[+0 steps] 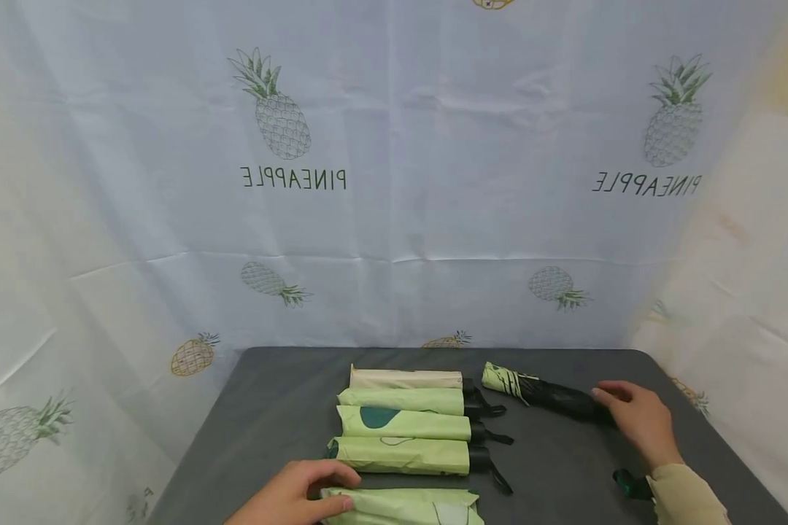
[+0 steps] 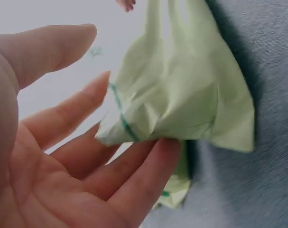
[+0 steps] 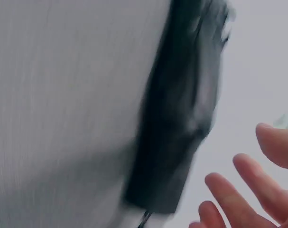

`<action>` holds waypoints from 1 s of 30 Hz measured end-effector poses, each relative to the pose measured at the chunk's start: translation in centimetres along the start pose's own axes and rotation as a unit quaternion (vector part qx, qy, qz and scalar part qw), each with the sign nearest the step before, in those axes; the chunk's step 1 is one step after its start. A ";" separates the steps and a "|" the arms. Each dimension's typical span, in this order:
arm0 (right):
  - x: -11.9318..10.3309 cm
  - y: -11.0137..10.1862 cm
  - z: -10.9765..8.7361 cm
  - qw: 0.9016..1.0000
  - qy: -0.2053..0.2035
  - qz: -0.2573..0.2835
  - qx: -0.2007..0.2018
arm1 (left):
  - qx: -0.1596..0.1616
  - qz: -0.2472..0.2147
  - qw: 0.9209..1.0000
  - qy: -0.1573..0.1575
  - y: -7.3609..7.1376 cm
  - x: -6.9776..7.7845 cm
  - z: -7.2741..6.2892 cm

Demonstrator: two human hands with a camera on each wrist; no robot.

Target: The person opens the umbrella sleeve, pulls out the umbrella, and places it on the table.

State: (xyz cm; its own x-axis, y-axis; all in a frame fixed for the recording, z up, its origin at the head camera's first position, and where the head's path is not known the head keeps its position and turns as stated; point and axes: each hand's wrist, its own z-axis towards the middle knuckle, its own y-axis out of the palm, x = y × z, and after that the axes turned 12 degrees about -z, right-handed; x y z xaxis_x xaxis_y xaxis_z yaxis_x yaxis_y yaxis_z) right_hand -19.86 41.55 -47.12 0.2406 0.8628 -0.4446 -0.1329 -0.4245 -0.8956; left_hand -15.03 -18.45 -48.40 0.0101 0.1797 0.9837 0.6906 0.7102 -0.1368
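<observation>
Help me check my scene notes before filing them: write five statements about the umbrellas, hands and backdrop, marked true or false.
1. In the head view, the cream folded fabric umbrella lies farther back than the pale green folded fabric umbrella nearest the person. True.
2. The long black folded fabric umbrella lies left of the cream umbrella in the head view. False: it lies to the right.
3. The left hand is at the left end of that nearest pale green umbrella. True.
4. The right hand has its fingers wrapped tightly round the black umbrella. False: the right wrist view shows them spread.
5. Lettering on the pale cloth backdrop reads mirror-reversed. True.
</observation>
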 end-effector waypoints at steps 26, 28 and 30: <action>-11.6 8.4 -7.4 0.964 -0.173 0.104 -0.172 | 0.170 0.081 0.980 -0.062 -2.8 -1.9 3.3; -11.7 8.6 -7.5 0.963 -0.177 0.101 -0.174 | 0.176 0.093 0.978 -0.062 -2.7 -2.0 3.5; -11.8 8.8 -7.5 0.963 -0.183 0.095 -0.174 | 0.184 0.105 0.975 -0.065 -2.6 -2.1 3.7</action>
State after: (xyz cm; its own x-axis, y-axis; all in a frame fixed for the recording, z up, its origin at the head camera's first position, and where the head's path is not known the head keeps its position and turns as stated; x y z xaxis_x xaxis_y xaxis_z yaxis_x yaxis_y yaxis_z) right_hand -16.64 25.55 -49.83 -0.1187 0.7725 -0.6238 0.2052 -0.5955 -0.7767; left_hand -19.49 -18.17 -50.52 0.0147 0.4161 0.9092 0.3769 0.8399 -0.3905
